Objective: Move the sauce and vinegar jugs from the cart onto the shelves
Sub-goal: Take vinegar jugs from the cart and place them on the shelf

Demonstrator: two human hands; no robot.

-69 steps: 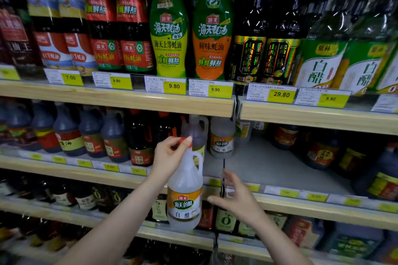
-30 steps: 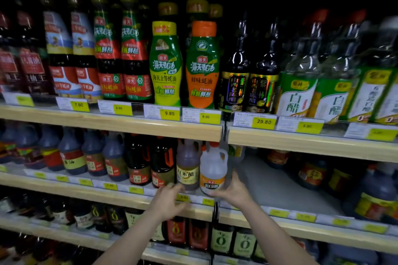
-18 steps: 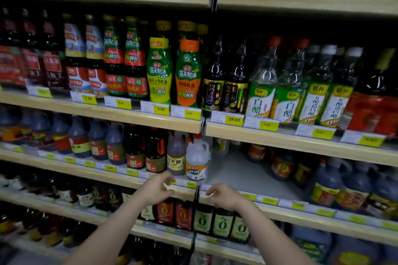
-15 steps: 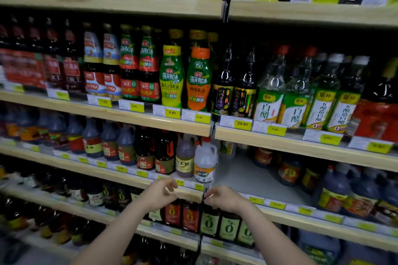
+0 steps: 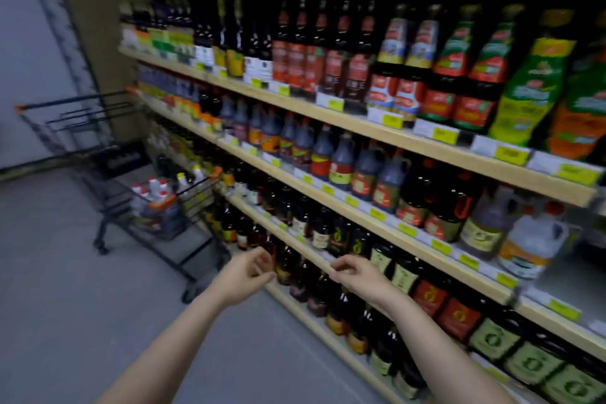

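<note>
The clear white vinegar jug (image 5: 531, 246) with a red cap stands on the third shelf (image 5: 426, 249) at the right, beside a brownish jug (image 5: 482, 226). A black wire cart (image 5: 157, 203) stands at the left by the shelf end, holding several jugs (image 5: 154, 193) with red and white caps. My left hand (image 5: 249, 272) and my right hand (image 5: 355, 274) hang in front of the lower shelves, fingers loosely curled, holding nothing. Both are well apart from the cart and from the white jug.
Tall wooden shelves packed with sauce and vinegar bottles run along the right, with yellow price tags (image 5: 444, 136) on the edges. Grey floor (image 5: 65, 289) lies between me and the cart. A grey wall (image 5: 29, 43) closes the aisle at the left.
The white jug went from my left hand onto the third shelf and both hands let go and drew back. My view has swung left, bringing the cart into sight.
</note>
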